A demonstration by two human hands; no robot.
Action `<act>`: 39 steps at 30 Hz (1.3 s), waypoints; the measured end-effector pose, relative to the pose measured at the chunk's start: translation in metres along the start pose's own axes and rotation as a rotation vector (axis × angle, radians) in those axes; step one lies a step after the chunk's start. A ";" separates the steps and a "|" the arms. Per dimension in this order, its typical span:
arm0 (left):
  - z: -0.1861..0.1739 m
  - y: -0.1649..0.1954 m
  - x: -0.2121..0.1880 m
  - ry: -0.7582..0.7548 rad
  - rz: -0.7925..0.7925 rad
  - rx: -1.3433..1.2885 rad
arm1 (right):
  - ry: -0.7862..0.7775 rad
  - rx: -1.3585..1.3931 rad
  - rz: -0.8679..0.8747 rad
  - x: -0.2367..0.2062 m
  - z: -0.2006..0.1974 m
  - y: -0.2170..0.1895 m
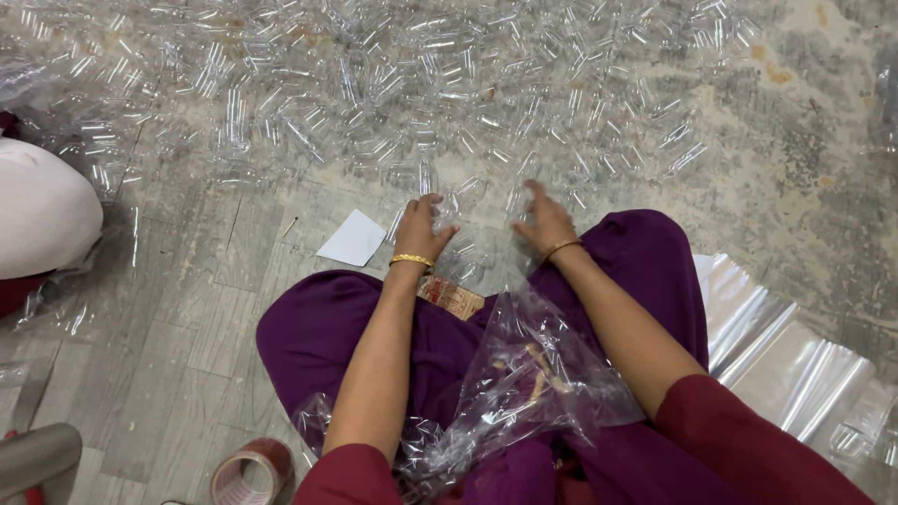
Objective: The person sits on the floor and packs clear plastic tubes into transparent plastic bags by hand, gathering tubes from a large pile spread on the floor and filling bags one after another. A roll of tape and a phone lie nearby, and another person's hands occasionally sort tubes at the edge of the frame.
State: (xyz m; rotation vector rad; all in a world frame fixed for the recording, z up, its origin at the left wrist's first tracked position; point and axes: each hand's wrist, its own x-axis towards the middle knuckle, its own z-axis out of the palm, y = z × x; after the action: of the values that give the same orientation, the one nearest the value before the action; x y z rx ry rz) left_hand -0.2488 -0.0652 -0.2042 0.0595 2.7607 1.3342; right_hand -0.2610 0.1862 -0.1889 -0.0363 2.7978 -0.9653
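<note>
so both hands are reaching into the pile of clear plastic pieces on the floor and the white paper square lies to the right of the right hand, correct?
Not quite. The head view shows the left hand and right hand at the near edge of the clear plastic pieces on the floor, but the white paper square lies to the left of the left hand, not right of the right hand.

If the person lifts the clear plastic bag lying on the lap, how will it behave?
The clear plastic bag is probably floppy, since it lies crumpled in folds. It looks thin, so likely very light. Its glossy film may slip between the fingers.
</note>
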 end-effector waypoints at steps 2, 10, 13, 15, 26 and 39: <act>0.000 -0.001 0.001 -0.010 -0.017 0.007 | 0.167 0.219 0.066 0.005 -0.005 0.008; 0.012 -0.001 -0.005 -0.353 0.154 -0.061 | -0.112 0.584 -0.241 -0.005 -0.007 0.000; 0.016 0.000 -0.009 -0.459 0.252 -0.078 | -0.030 0.521 -0.086 -0.004 -0.002 -0.020; 0.017 0.002 -0.009 -0.491 0.180 -0.198 | -0.006 0.549 -0.030 0.000 0.001 -0.030; 0.010 -0.003 0.009 -0.207 -0.058 -0.220 | 0.120 -0.203 -0.393 0.025 0.007 -0.014; 0.012 -0.006 0.003 -0.253 0.014 -0.039 | -0.045 0.861 0.106 0.034 -0.008 -0.017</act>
State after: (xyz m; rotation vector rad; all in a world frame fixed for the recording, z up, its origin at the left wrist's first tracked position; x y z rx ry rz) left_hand -0.2507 -0.0597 -0.2167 0.2287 2.5277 1.2838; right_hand -0.2964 0.1751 -0.1775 0.1982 2.0901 -1.9891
